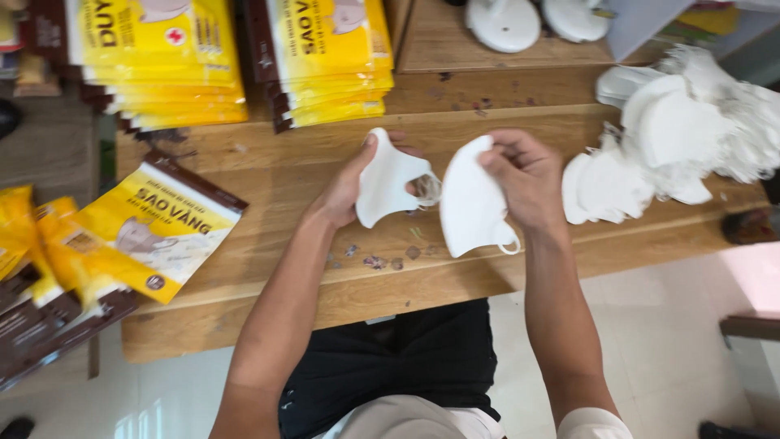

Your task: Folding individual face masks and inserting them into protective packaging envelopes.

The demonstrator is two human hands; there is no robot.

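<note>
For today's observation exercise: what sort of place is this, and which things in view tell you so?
Probably a small packing workshop for face masks. A heap of loose white masks lies on a wooden table, stacks of yellow packets wait beside them, and each hand, left and right, holds a mask.

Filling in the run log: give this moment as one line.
left hand: holds white mask | right hand: holds second white mask | mask pile: right on wooden table

Left hand (349, 191) gripping white mask (386, 179), right hand (524, 175) gripping another mask (471, 203), above wooden table (284, 171); mask pile (674, 138) right, yellow packets (158, 223) left.
</note>
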